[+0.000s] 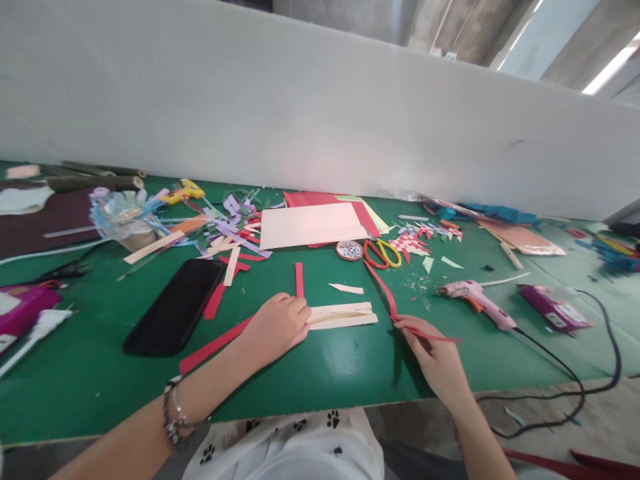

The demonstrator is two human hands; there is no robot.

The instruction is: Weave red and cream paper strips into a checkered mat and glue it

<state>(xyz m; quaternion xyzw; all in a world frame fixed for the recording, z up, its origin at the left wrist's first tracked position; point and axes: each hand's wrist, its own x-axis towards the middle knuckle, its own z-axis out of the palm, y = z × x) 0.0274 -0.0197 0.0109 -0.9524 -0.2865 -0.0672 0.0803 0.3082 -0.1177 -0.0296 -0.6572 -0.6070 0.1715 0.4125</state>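
Observation:
My left hand (283,327) rests on the green table with its fingers together, over the left ends of some cream paper strips (345,317). A short red strip (299,280) stands out beyond its knuckles, and a longer red strip (213,348) runs out beneath the wrist. To the right, my right hand (425,347) pinches a long red paper strip (384,290) between thumb and fingers. One part of this strip reaches up toward the scissors (383,255); the other crosses over the fingers to the right. A pointed cream scrap (346,289) lies between the hands.
A black phone (175,307) lies left of my left arm. At the right are a pink glue gun (480,301), its black cord and a purple box (554,309). Cream sheet (313,225), round tin (349,250) and paper scraps (233,227) lie farther back, before a white partition (310,107).

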